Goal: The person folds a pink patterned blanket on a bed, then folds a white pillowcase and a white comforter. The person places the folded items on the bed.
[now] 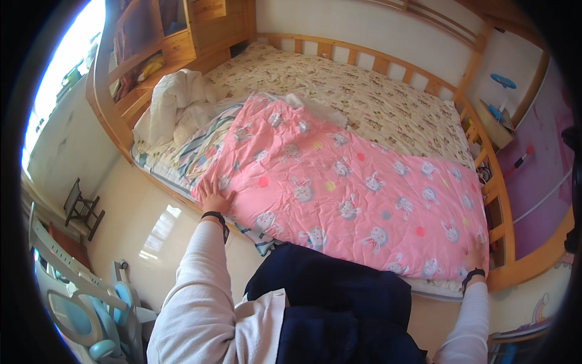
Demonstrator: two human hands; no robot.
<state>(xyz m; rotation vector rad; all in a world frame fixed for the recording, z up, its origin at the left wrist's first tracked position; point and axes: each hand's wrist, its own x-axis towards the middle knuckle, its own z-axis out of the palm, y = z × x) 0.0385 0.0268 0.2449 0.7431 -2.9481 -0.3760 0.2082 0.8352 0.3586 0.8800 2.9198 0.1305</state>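
A pink quilt (329,182) printed with rabbits and colored dots covers the near part of the bed, slightly wrinkled. Its left corner lies under my left hand (215,199), which rests palm down with the fingers apart. At the quilt's right edge, beside the wooden rail, my right hand (474,261) touches the fabric; its fingers are blurred against the pink. Beneath the quilt's left side a striped cloth (207,141) shows, and part of it hangs over the bed's near edge. A cream patterned mattress cover (382,102) stretches across the far side.
A bunched white quilt (175,107) sits at the bed's left end. Slatted wooden rails (493,191) bound the bed at right and back. A wooden cabinet (218,32) rises at the back left. On the floor stand a small folding stool (84,207) and a pale blue chair (86,305).
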